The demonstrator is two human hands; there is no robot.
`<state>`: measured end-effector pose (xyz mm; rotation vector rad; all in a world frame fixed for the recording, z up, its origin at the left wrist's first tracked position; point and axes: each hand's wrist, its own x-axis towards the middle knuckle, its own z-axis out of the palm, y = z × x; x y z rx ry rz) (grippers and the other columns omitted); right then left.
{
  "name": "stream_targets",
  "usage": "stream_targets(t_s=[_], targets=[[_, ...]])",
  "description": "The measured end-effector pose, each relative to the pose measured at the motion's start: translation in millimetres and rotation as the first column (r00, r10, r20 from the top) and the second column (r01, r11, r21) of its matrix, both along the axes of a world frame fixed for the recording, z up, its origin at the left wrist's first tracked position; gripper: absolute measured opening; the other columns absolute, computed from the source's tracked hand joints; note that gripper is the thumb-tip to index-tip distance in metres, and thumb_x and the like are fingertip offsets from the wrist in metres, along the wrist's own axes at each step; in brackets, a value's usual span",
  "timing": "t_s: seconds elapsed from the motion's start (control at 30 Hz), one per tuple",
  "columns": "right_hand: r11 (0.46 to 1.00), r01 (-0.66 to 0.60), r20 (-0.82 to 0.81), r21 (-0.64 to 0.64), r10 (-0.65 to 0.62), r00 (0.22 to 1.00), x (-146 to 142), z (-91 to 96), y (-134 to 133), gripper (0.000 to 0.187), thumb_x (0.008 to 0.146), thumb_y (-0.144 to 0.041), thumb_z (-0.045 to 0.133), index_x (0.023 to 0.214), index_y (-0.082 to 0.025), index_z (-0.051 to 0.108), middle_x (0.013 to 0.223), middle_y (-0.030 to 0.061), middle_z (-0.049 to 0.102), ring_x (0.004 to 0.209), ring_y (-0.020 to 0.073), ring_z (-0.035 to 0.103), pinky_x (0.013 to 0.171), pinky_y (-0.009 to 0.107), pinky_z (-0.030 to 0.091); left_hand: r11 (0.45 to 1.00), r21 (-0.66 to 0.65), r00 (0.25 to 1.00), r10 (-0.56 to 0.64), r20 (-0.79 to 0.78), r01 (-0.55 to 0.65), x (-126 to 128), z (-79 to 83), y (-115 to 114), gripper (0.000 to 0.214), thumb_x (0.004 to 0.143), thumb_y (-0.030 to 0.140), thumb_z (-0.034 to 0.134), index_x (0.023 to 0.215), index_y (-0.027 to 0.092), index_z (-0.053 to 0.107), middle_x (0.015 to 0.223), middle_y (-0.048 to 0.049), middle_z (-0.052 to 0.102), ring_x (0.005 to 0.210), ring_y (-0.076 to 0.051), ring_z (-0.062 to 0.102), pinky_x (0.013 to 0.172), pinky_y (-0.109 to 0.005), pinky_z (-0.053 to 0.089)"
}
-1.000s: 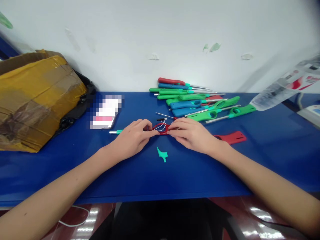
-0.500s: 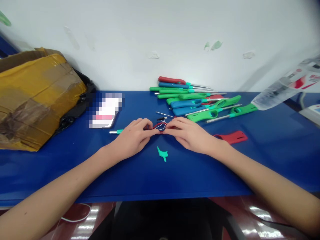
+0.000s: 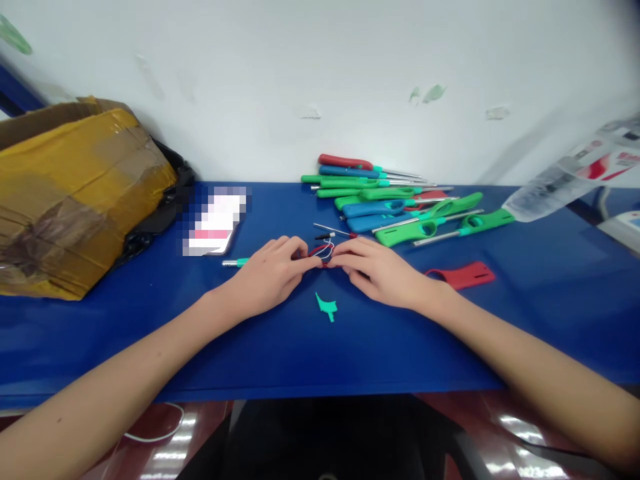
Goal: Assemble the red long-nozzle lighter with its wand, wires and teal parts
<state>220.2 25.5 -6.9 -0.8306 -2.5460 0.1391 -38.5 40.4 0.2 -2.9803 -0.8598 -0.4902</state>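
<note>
My left hand and my right hand meet at the middle of the table, fingers closed on a red lighter body lying between them. Most of the body is hidden under my fingers. A metal nozzle with a teal collar sticks out left of my left hand. White wire loops up between my hands toward a small black part with a white end. Nearer to me lies a loose teal trigger. Right of my right hand rests a red half shell.
Several long lighters in green, blue and red are piled by the wall. A thin metal rod lies before them. On the left are a phone and a taped carton; at right leans a plastic bottle.
The view has shifted slightly. Both hands keep their place on the red lighter body, with the right fingertips only a little changed.
</note>
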Motion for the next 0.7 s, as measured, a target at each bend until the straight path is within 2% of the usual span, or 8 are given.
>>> stream_targets(t_s=[0.27,0.5,0.7], targets=[[0.999,0.008,0.017,-0.047,-0.008,1.000,0.3,1.3,-0.1,0.040,0.091,-0.008,0.046,0.123,-0.022,0.065,0.123,0.0096,0.064,0.109,0.0247,0.059,0.098,0.046,0.050,0.996,-0.083,0.994,0.023,0.104,-0.014,-0.1,-3.0,-0.6,0.027,0.100,0.019,0.043,0.115,0.021,0.065,0.106,-0.0085,0.057,0.094,-0.021,0.054,0.085,-0.037,0.048],[1.000,0.013,0.023,-0.023,-0.012,1.000,-1.6,2.8,-1.2,0.039,0.090,-0.008,0.047,0.121,-0.020,0.067,0.121,0.0119,0.065,0.108,0.0267,0.060,0.096,0.048,0.052,0.992,-0.121,0.988,0.034,0.151,-0.015,-1.6,-4.6,0.7,0.025,0.099,0.020,0.046,0.110,0.021,0.068,0.106,-0.0082,0.060,0.095,-0.020,0.056,0.086,-0.037,0.049],[0.998,-0.007,-0.043,-0.065,0.004,0.999,-1.8,3.5,-1.7,0.035,0.090,-0.008,0.047,0.115,-0.018,0.069,0.120,0.0119,0.065,0.109,0.0243,0.061,0.095,0.043,0.054,0.989,-0.147,0.980,0.019,0.200,0.011,-3.4,-3.3,3.0,0.023,0.097,0.021,0.050,0.103,0.020,0.072,0.105,-0.0077,0.064,0.093,-0.019,0.060,0.082,-0.033,0.052]])
